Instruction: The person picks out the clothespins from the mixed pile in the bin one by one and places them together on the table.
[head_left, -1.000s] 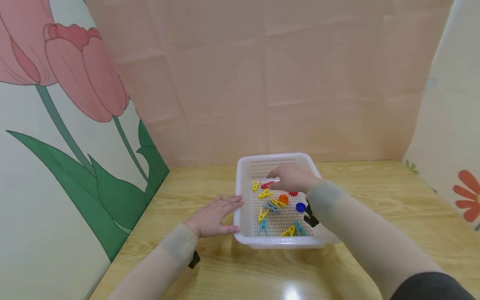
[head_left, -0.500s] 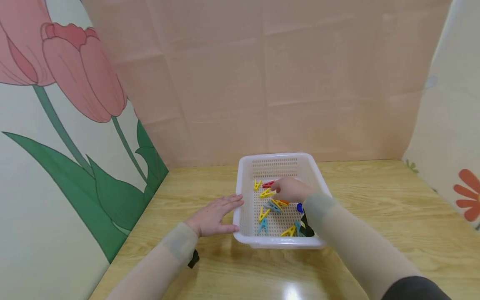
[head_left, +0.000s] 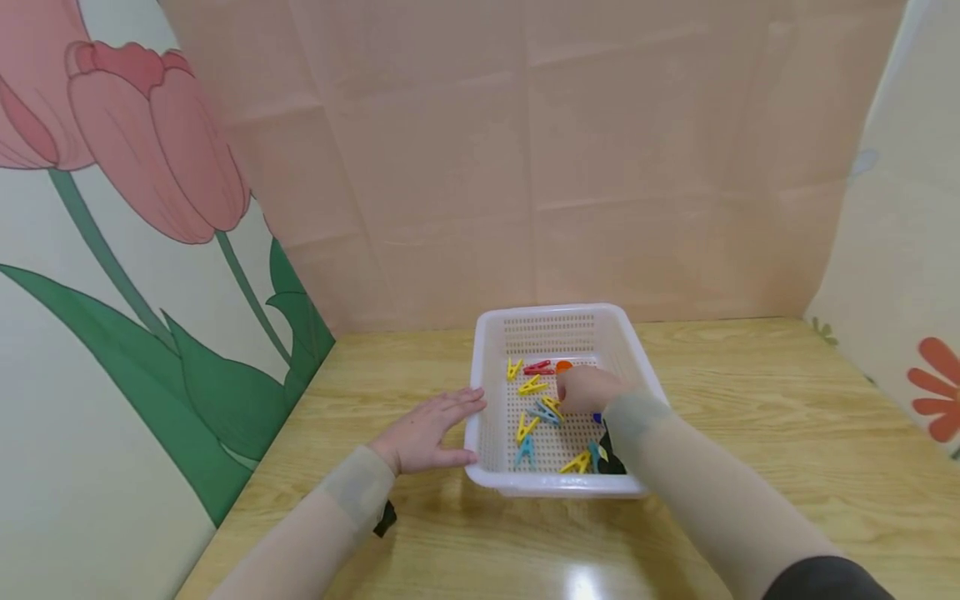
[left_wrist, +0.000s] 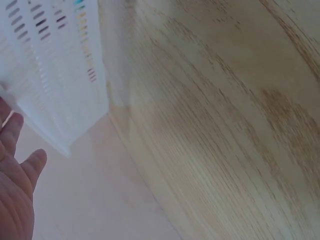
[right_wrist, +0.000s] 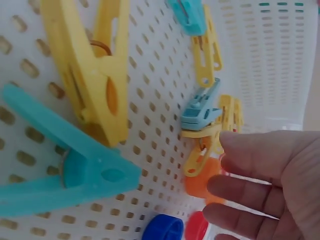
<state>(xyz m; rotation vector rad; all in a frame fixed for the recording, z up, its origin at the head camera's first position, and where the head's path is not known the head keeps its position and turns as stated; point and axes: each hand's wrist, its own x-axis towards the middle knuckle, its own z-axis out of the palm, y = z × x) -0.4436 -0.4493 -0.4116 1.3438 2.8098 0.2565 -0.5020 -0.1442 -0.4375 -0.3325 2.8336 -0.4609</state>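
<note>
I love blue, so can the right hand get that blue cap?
Probably yes: the right hand is inside the basket close by, and nothing seems to lie on the blue cap.

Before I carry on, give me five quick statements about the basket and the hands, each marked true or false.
1. The right hand is inside the white basket. True.
2. The left hand is among the clothespins. False: it is at the basket's left rim.
3. A yellow clothespin lies beside a turquoise clothespin at the basket's near end. True.
4. The blue cap lies on the wooden table. False: it is in the basket.
5. A red clothespin is in the basket. True.
</note>
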